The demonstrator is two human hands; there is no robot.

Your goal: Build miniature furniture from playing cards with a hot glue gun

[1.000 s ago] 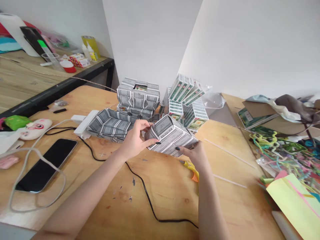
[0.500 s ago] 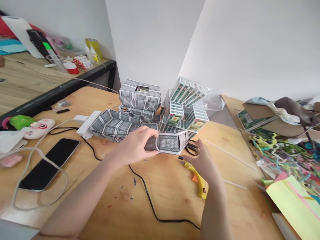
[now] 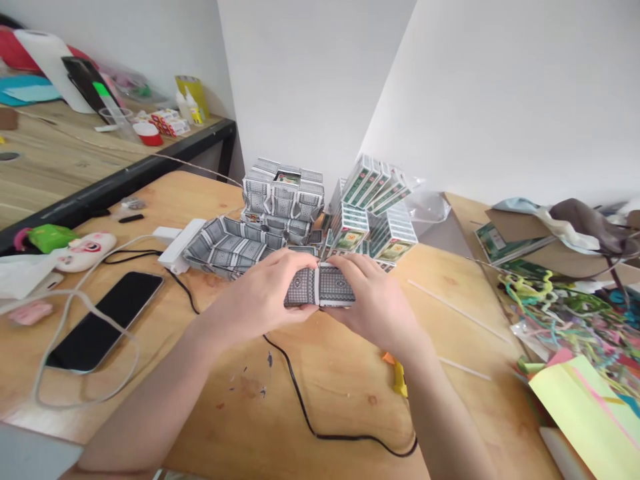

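A block folded from grey-patterned playing cards (image 3: 336, 285) is held low over the wooden table. My left hand (image 3: 273, 288) grips its left end, thumb and fingers wrapped round it. On its right end my right hand (image 3: 376, 303) is closed in the same way. Behind the left hand lies an open tray-like shape of the same cards (image 3: 234, 250). Past that stands a larger built-up card block (image 3: 283, 197). Under my right forearm, a yellow glue gun (image 3: 400, 380) is mostly covered.
Boxed card decks (image 3: 373, 180) are stacked behind my hands. A black phone (image 3: 107, 320), white cable and power strip (image 3: 183, 247) lie left. A black cord (image 3: 300, 400) crosses the front. Pipe cleaners (image 3: 565, 327) and yellow paper (image 3: 590, 413) lie right.
My right hand has moved left from beside the card block and closed on its right end. My left hand keeps its hold. The glue gun is now more covered.
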